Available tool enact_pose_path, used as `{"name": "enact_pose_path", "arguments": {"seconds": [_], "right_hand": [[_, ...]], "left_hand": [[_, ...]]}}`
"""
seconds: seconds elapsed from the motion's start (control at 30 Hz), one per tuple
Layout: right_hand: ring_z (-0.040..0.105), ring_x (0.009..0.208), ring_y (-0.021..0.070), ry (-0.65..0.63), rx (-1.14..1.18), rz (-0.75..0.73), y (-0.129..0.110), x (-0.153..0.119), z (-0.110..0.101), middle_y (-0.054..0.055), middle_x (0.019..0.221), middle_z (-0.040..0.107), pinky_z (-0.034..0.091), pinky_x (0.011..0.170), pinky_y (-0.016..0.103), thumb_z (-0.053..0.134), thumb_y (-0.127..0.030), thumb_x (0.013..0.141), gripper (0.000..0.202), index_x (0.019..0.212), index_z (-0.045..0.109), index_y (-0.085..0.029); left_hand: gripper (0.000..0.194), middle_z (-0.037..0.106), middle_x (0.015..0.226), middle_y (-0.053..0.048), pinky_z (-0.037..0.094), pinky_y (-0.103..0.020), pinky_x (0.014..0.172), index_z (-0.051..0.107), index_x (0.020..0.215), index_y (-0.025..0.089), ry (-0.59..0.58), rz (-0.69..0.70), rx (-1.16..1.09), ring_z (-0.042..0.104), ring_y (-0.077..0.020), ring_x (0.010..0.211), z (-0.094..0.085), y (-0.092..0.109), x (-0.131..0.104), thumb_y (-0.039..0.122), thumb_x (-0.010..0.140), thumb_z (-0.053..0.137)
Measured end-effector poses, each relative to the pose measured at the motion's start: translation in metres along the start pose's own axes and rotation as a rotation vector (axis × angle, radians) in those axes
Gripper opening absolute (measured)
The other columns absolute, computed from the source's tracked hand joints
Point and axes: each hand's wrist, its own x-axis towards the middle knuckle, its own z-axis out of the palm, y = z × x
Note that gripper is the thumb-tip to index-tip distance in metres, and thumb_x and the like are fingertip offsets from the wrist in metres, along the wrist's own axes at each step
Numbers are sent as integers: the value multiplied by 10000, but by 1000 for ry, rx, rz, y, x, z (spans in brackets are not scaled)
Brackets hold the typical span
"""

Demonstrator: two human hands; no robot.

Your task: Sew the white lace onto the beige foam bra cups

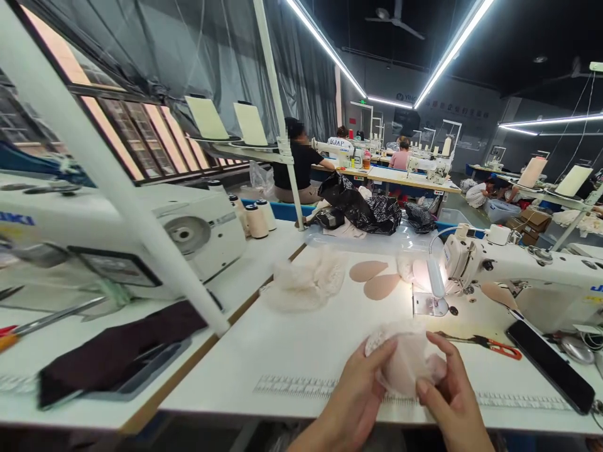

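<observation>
**Pale cloth gripped in front of the sewing machine**

My left hand point(360, 389) grips the pale cloth point(405, 364), thumb on top near its lacy edge and fingers beneath, which I take to keep its rounded shape steady. My right hand point(455, 395) holds the other side more loosely, thumb at the near edge and index finger bent at the far one, perhaps so the edge can be turned. The cloth is in front of the sewing machine point(513, 270), apart from its needle end.

Just in front of the machine lie orange-handled snips point(504, 349) and, beside them, a black phone point(549, 367); the snips seem left there for easy reach. A small lamp point(436, 276) stands at the machine's needle end, bent down to light the stitching spot.

Left of the machine, two beige teardrop pieces point(367, 271) lie flat and slightly fanned, probably to be picked up singly. Further left is a lacy heap point(306, 279) on the table point(226, 383). Beyond, farther from me than the machine, sits a black plastic bag point(362, 204).
</observation>
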Motion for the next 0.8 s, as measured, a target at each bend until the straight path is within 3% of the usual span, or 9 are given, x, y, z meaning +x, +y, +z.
{"name": "enact_pose_path", "arguments": {"seconds": [0.07, 0.23, 0.43, 0.7, 0.8], "right_hand": [[610, 750, 207, 60, 7, 12, 2, -8, 0, 13, 890, 666, 542, 762, 352, 784, -577, 840, 787, 1504, 449, -320], [578, 722, 198, 201, -66, -43, 2, -9, -9, -23, 773, 602, 516, 760, 338, 800, -587, 829, 809, 1499, 464, -283], [573, 679, 189, 216, -132, -81, 8, -13, -16, -15, 779, 605, 504, 671, 305, 784, -588, 848, 736, 1457, 517, -273], [613, 731, 203, 218, -46, -64, 7, -11, -18, -16, 792, 623, 521, 712, 316, 827, -561, 821, 765, 1458, 498, -296], [639, 785, 207, 200, 36, -31, 6, -10, -15, -14, 838, 638, 520, 753, 319, 848, -540, 808, 798, 1466, 458, -316]], "left_hand": [[418, 791, 1042, -99, 595, -337, 873, 745, 1054, 160, 39, -8, -2, 737, -282, 989, 3, 5, 3, 353, 728, 922], [355, 795, 974, -109, 607, -348, 807, 751, 1011, 144, 38, -243, -146, 752, -273, 889, 1, 3, 4, 467, 873, 800], [324, 801, 984, -100, 587, -279, 764, 783, 964, 140, -63, -93, -68, 744, -247, 908, 4, 0, 2, 312, 737, 937], [385, 808, 1004, -121, 584, -350, 897, 811, 985, 131, -103, -37, -16, 735, -309, 1027, 12, 5, -3, 376, 721, 949], [407, 809, 978, -117, 592, -349, 868, 815, 971, 135, -97, -46, -2, 740, -312, 1010, 12, 3, -3, 398, 696, 962]]}}
